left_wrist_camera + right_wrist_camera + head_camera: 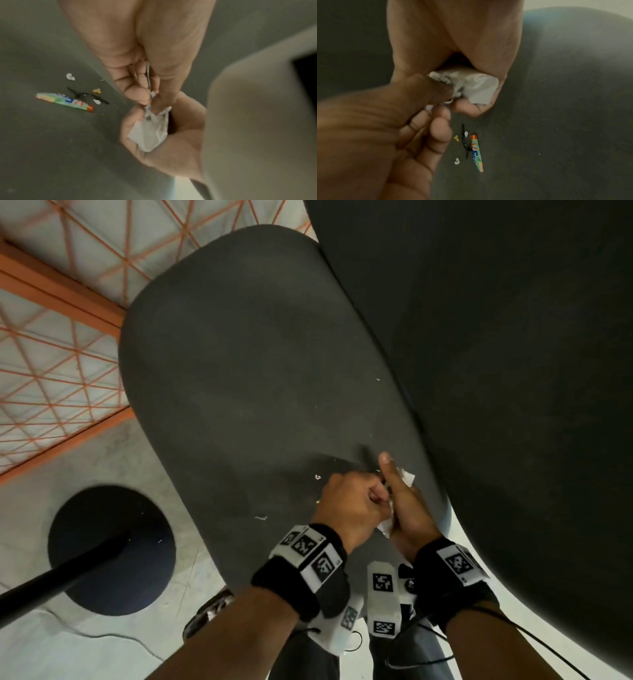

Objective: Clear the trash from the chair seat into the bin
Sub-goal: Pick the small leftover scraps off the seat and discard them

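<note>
The dark grey chair seat (257,371) fills the head view, and both hands meet over its near right edge. My right hand (404,505) is cupped, its fingers curled round a crumpled wad of white paper (477,86), thumb sticking up. My left hand (356,498) pinches a small white scrap (151,95) between thumb and finger, right at the wad (149,135). On the seat lie a green and orange wrapper (63,101), a black twist tie (85,95), and white (70,77) and yellow (97,91) bits. No bin is in view.
The chair's dark backrest (513,371) rises at the right. On the grey floor at the left stands a round black base (113,549) with a pole. A thin cable (102,637) runs near it, and an orange grid pattern (51,371) lies beyond.
</note>
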A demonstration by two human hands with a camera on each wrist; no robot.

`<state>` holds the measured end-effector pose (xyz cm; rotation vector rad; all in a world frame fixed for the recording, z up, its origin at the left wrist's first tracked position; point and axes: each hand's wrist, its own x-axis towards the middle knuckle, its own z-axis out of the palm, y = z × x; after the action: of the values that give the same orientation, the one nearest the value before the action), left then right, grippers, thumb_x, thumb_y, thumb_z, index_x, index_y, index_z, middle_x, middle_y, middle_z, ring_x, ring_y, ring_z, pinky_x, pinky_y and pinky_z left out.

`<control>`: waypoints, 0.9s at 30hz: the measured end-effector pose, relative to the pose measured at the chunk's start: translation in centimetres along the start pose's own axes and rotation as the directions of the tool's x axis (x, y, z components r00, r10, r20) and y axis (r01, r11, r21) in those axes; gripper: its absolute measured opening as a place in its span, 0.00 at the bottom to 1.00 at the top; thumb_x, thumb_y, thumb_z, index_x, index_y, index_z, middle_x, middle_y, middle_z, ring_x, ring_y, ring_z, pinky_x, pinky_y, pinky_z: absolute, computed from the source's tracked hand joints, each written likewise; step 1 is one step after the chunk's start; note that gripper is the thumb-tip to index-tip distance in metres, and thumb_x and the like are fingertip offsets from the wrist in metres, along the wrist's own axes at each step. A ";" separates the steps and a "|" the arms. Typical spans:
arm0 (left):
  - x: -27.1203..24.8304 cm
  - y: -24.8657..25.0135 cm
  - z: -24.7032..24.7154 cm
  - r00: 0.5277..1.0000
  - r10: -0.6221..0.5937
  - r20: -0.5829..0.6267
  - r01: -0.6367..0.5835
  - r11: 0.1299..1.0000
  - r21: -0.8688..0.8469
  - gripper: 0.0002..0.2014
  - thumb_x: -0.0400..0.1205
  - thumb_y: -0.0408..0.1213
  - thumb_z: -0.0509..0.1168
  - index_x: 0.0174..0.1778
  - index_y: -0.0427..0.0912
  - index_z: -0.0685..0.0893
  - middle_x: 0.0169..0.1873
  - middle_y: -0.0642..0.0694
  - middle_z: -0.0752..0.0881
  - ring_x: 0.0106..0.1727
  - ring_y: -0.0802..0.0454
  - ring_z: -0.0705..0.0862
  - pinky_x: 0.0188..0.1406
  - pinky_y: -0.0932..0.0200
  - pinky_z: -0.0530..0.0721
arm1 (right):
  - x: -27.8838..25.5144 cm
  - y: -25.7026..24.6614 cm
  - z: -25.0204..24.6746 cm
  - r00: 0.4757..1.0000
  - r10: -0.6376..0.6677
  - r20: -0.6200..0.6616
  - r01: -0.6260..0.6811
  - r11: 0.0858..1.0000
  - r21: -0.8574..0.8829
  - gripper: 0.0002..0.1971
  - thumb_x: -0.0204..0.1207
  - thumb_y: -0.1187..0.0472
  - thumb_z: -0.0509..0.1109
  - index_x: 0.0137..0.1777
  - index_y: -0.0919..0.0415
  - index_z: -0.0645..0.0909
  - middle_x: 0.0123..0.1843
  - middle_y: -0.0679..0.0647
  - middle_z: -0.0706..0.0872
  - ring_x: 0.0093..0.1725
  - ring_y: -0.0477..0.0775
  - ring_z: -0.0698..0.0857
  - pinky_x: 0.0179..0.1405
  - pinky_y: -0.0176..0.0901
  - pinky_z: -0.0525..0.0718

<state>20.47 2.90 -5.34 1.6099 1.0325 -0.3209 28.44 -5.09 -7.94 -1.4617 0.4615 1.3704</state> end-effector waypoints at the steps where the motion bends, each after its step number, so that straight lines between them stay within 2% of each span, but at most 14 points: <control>1: 0.0 -0.1 0.2 1.000 0.011 -0.011 -0.012 1.000 -0.019 0.03 0.69 0.37 0.72 0.37 0.49 0.89 0.33 0.54 0.91 0.41 0.57 0.89 0.52 0.54 0.87 | -0.2 0.0 -0.2 0.999 0.002 0.044 -0.003 1.000 0.020 0.19 0.68 0.41 0.76 0.42 0.59 0.86 0.44 0.62 0.91 0.47 0.59 0.90 0.44 0.47 0.87; 4: -0.6 0.1 0.2 0.997 0.077 -0.017 -0.078 0.995 -0.060 0.04 0.73 0.37 0.73 0.42 0.49 0.89 0.36 0.54 0.91 0.42 0.60 0.89 0.52 0.53 0.88 | -0.5 0.1 -0.8 0.983 0.028 0.179 -0.049 0.993 0.109 0.28 0.73 0.42 0.74 0.58 0.69 0.84 0.60 0.70 0.87 0.64 0.67 0.86 0.63 0.57 0.84; 6: -0.8 -0.1 -0.3 0.997 0.075 -0.022 -0.076 0.994 -0.074 0.12 0.70 0.42 0.77 0.46 0.52 0.83 0.35 0.56 0.90 0.42 0.57 0.88 0.48 0.48 0.88 | -0.5 0.3 -1.2 0.959 0.059 0.278 -0.119 0.971 0.205 0.33 0.79 0.45 0.69 0.72 0.72 0.74 0.71 0.71 0.81 0.73 0.68 0.79 0.77 0.61 0.73; 7: -0.7 -0.4 -0.6 0.998 0.061 -0.014 -0.062 0.994 -0.086 0.16 0.67 0.45 0.79 0.46 0.54 0.80 0.33 0.56 0.90 0.41 0.55 0.88 0.46 0.46 0.88 | -0.5 0.5 -1.3 0.945 0.068 0.319 -0.146 0.963 0.227 0.31 0.81 0.48 0.68 0.75 0.71 0.72 0.74 0.70 0.79 0.75 0.66 0.78 0.79 0.60 0.69; 9: -0.7 -1.0 -1.3 0.998 0.057 0.000 -0.057 0.995 -0.077 0.20 0.63 0.48 0.82 0.42 0.55 0.79 0.31 0.55 0.88 0.38 0.54 0.87 0.43 0.45 0.87 | -0.5 0.9 -1.2 0.927 0.094 0.363 -0.189 0.954 0.234 0.26 0.79 0.52 0.72 0.72 0.67 0.77 0.71 0.66 0.81 0.70 0.59 0.82 0.74 0.52 0.74; 12: -1.5 -1.0 -2.4 0.992 0.103 0.071 -0.090 0.981 -0.169 0.19 0.64 0.43 0.84 0.44 0.50 0.82 0.34 0.49 0.89 0.34 0.53 0.88 0.38 0.52 0.89 | -0.7 1.5 -1.2 0.906 0.124 0.404 -0.227 0.949 0.218 0.23 0.73 0.55 0.78 0.66 0.63 0.82 0.62 0.61 0.87 0.56 0.53 0.87 0.52 0.41 0.83; 13: -1.7 -1.1 -2.9 0.988 0.106 0.112 -0.078 0.969 -0.233 0.21 0.64 0.41 0.84 0.47 0.49 0.83 0.38 0.48 0.90 0.37 0.54 0.89 0.39 0.56 0.89 | -0.8 1.6 -1.1 0.907 0.134 0.400 -0.227 0.954 0.195 0.23 0.73 0.58 0.78 0.67 0.64 0.81 0.61 0.61 0.87 0.53 0.53 0.88 0.46 0.41 0.83; 15: -1.5 -2.2 -4.1 0.981 0.074 0.180 -0.024 0.964 -0.267 0.26 0.64 0.41 0.84 0.55 0.53 0.83 0.49 0.52 0.89 0.47 0.57 0.88 0.48 0.62 0.87 | -1.0 1.8 -1.0 0.907 0.150 0.394 -0.235 0.956 0.177 0.19 0.73 0.65 0.75 0.65 0.63 0.81 0.56 0.60 0.87 0.43 0.49 0.86 0.34 0.36 0.81; 17: -1.1 -3.9 -5.2 0.985 0.013 0.169 0.028 0.972 -0.235 0.30 0.63 0.41 0.85 0.59 0.56 0.82 0.55 0.54 0.85 0.52 0.55 0.87 0.54 0.58 0.86 | -0.9 1.9 -1.0 0.910 0.178 0.373 -0.250 0.956 0.154 0.11 0.73 0.74 0.70 0.52 0.60 0.81 0.42 0.56 0.82 0.31 0.44 0.79 0.27 0.33 0.75; 19: -0.7 -5.5 -5.5 0.999 -0.027 0.037 0.029 0.998 -0.047 0.30 0.64 0.40 0.83 0.61 0.56 0.81 0.59 0.53 0.81 0.51 0.49 0.86 0.54 0.52 0.86 | -0.9 1.9 -1.0 0.937 0.186 0.296 -0.224 0.970 0.097 0.17 0.72 0.79 0.65 0.35 0.55 0.74 0.30 0.50 0.73 0.24 0.44 0.73 0.24 0.34 0.70; 20: -0.6 -6.0 -5.3 0.999 -0.022 -0.042 0.026 0.995 0.092 0.30 0.65 0.40 0.81 0.63 0.55 0.80 0.60 0.52 0.78 0.51 0.48 0.85 0.54 0.51 0.86 | -0.9 1.8 -1.1 0.947 0.179 0.268 -0.205 0.976 0.073 0.20 0.72 0.81 0.63 0.31 0.54 0.70 0.27 0.49 0.70 0.23 0.44 0.72 0.23 0.34 0.69; 22: -0.5 -6.1 -4.6 0.991 0.003 -0.134 0.037 0.956 0.292 0.30 0.69 0.41 0.78 0.67 0.54 0.77 0.63 0.51 0.74 0.52 0.48 0.84 0.56 0.53 0.84 | -0.8 1.7 -1.4 0.961 0.157 0.230 -0.178 0.981 0.073 0.22 0.72 0.82 0.60 0.30 0.53 0.67 0.25 0.48 0.68 0.23 0.45 0.70 0.22 0.35 0.68; 24: -0.1 -5.7 -3.7 0.987 0.013 -0.157 0.049 0.921 0.386 0.29 0.72 0.42 0.77 0.68 0.51 0.76 0.66 0.48 0.73 0.56 0.45 0.83 0.57 0.53 0.80 | -0.7 1.6 -1.7 0.969 0.141 0.202 -0.165 0.980 0.108 0.22 0.72 0.82 0.58 0.31 0.53 0.66 0.26 0.49 0.68 0.23 0.45 0.71 0.22 0.35 0.67; 27: 0.5 -5.2 -2.3 0.981 0.108 -0.159 -0.017 0.873 0.488 0.20 0.74 0.37 0.74 0.62 0.48 0.80 0.63 0.45 0.77 0.55 0.41 0.84 0.53 0.50 0.82 | -0.4 1.8 -2.1 0.974 0.135 0.183 -0.162 0.977 0.140 0.19 0.71 0.81 0.60 0.33 0.53 0.67 0.28 0.51 0.69 0.25 0.45 0.72 0.24 0.35 0.68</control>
<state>16.14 5.06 -8.37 2.1567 1.0888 -0.4189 27.88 -7.68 -8.69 -1.1911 0.5615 1.5309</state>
